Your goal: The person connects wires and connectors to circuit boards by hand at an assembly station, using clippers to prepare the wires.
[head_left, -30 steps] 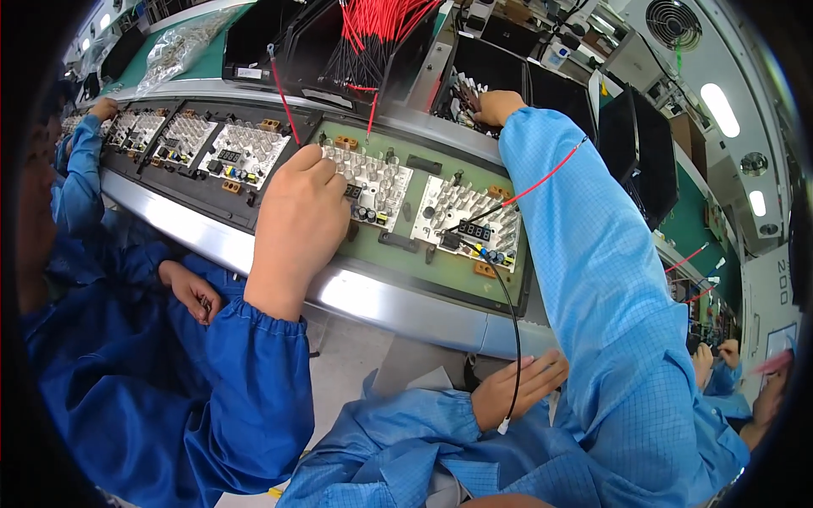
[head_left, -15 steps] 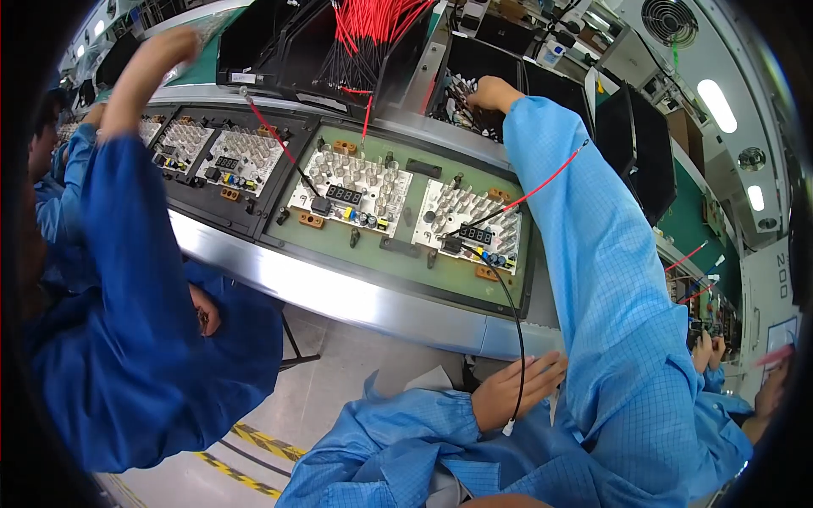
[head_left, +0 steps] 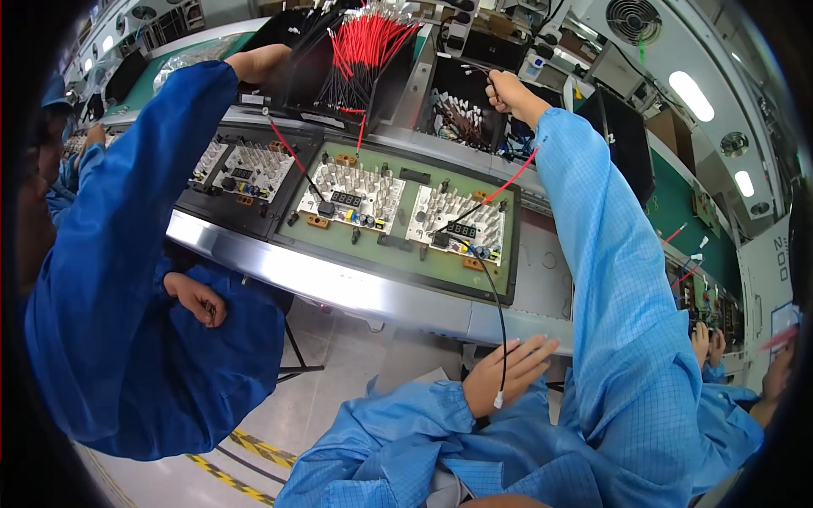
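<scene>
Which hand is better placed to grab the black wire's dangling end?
Left. The left hand lies open below the bench edge, the black wire hanging across its fingers. The right hand is fisted up at the black bin, far off.

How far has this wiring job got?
Done: both circuit boards on the green tray already carry a red and a black wire. In hand: the left hand reaches to the red wire bundle, the right hand into the black parts bin. What remains cannot be told.
</scene>
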`<act>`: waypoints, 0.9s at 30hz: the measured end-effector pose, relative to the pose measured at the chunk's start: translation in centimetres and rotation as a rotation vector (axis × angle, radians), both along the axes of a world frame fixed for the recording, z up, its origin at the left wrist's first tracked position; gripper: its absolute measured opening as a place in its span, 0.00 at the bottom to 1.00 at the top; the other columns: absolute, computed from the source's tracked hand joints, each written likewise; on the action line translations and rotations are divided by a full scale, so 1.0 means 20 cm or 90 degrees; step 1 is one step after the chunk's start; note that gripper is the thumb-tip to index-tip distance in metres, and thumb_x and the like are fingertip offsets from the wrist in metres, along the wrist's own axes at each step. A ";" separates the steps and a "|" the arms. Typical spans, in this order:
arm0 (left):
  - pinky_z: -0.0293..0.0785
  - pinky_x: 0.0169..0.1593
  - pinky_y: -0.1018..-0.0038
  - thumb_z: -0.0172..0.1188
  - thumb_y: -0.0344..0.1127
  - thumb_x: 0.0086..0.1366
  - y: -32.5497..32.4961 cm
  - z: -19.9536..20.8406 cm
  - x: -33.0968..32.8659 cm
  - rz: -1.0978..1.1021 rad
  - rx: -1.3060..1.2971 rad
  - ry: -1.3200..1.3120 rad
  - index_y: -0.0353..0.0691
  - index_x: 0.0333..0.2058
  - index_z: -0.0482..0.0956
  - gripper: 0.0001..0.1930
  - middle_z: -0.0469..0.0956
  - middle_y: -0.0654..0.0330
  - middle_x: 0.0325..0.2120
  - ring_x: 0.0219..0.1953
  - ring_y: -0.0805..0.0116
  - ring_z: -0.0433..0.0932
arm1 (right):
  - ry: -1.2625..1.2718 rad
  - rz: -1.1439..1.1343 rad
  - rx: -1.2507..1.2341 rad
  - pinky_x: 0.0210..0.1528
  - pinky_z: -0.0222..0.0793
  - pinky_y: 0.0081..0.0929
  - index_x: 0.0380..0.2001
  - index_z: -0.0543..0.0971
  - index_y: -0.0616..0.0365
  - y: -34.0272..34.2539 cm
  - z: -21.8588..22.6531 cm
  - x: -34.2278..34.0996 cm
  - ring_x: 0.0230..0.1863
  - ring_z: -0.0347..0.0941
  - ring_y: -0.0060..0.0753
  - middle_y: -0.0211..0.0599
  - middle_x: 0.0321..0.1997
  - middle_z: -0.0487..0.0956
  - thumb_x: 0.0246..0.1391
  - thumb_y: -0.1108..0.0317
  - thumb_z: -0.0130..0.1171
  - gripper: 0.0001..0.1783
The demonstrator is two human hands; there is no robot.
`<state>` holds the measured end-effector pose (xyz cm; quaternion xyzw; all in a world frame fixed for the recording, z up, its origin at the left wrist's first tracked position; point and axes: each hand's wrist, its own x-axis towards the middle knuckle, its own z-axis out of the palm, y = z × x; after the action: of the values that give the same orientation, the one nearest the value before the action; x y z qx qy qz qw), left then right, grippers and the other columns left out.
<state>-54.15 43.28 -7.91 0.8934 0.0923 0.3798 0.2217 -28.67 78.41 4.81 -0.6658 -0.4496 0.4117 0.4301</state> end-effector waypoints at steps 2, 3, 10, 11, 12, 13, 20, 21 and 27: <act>0.57 0.59 0.65 0.57 0.30 0.52 -0.01 0.01 -0.03 -0.023 0.018 0.022 0.46 0.44 0.76 0.18 0.64 0.63 0.59 0.60 0.67 0.62 | 0.001 0.012 0.022 0.13 0.42 0.16 0.22 0.61 0.48 -0.05 0.05 -0.04 0.14 0.50 0.15 0.20 0.14 0.57 0.58 0.58 0.37 0.12; 0.57 0.59 0.65 0.57 0.30 0.52 0.00 -0.01 -0.06 -0.021 0.031 0.024 0.46 0.44 0.76 0.18 0.64 0.63 0.59 0.60 0.67 0.62 | 0.004 0.014 0.034 0.13 0.42 0.16 0.22 0.61 0.48 -0.08 0.07 -0.04 0.14 0.50 0.15 0.20 0.14 0.57 0.58 0.58 0.37 0.12; 0.71 0.48 0.62 0.55 0.25 0.46 -0.06 -0.10 -0.51 -0.132 -0.108 0.024 0.44 0.40 0.78 0.19 0.74 0.56 0.46 0.48 0.56 0.74 | -0.081 0.045 0.151 0.13 0.38 0.16 0.23 0.61 0.46 -0.50 0.43 0.06 0.12 0.45 0.12 0.16 0.14 0.53 0.59 0.57 0.37 0.12; 0.72 0.45 0.63 0.54 0.24 0.44 -0.09 -0.11 -0.61 -0.073 -0.101 0.016 0.44 0.39 0.79 0.20 0.76 0.55 0.43 0.44 0.55 0.75 | -0.095 0.093 0.171 0.13 0.37 0.16 0.24 0.61 0.46 -0.59 0.52 -0.01 0.12 0.44 0.12 0.15 0.14 0.52 0.60 0.57 0.37 0.12; 0.73 0.43 0.64 0.53 0.23 0.42 -0.19 -0.09 -0.78 0.034 -0.116 0.010 0.43 0.38 0.80 0.21 0.77 0.55 0.40 0.41 0.55 0.76 | -0.081 0.182 0.192 0.13 0.37 0.16 0.24 0.61 0.47 -0.60 0.54 -0.27 0.13 0.44 0.12 0.15 0.14 0.52 0.60 0.56 0.38 0.13; 0.73 0.39 0.66 0.53 0.21 0.44 -0.10 -0.08 -0.74 0.022 -0.125 -0.021 0.42 0.37 0.80 0.19 0.78 0.55 0.36 0.36 0.56 0.76 | -0.108 0.149 0.231 0.13 0.37 0.16 0.24 0.61 0.47 -0.85 0.66 -0.13 0.13 0.43 0.11 0.16 0.14 0.51 0.60 0.55 0.38 0.13; 0.71 0.37 0.74 0.50 0.21 0.56 -0.16 0.41 -0.84 0.163 -0.295 -0.331 0.30 0.47 0.73 0.18 0.76 0.52 0.29 0.31 0.65 0.76 | -0.261 0.374 0.431 0.17 0.46 0.18 0.29 0.65 0.56 -1.66 0.66 -0.90 0.15 0.49 0.17 0.23 0.14 0.56 0.60 0.53 0.40 0.17; 0.71 0.38 0.74 0.51 0.23 0.57 -0.15 0.44 -0.79 0.131 -0.303 -0.368 0.30 0.51 0.70 0.21 0.76 0.54 0.29 0.31 0.67 0.76 | -0.362 0.367 0.465 0.17 0.49 0.20 0.30 0.66 0.58 -1.79 0.65 -0.96 0.15 0.52 0.19 0.27 0.14 0.57 0.60 0.54 0.40 0.17; 0.70 0.39 0.77 0.59 0.34 0.59 -0.32 0.61 -0.47 -0.044 -0.359 -0.501 0.28 0.53 0.69 0.24 0.66 0.55 0.43 0.38 0.70 0.71 | -0.532 0.284 0.530 0.18 0.60 0.35 0.29 0.68 0.61 -2.27 0.35 -1.11 0.15 0.66 0.42 0.42 0.16 0.67 0.50 0.70 0.47 0.06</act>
<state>-63.59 36.89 4.26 0.5894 0.0711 0.6416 0.4856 -50.80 32.98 11.86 -0.4374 -0.8302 -0.0131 0.3454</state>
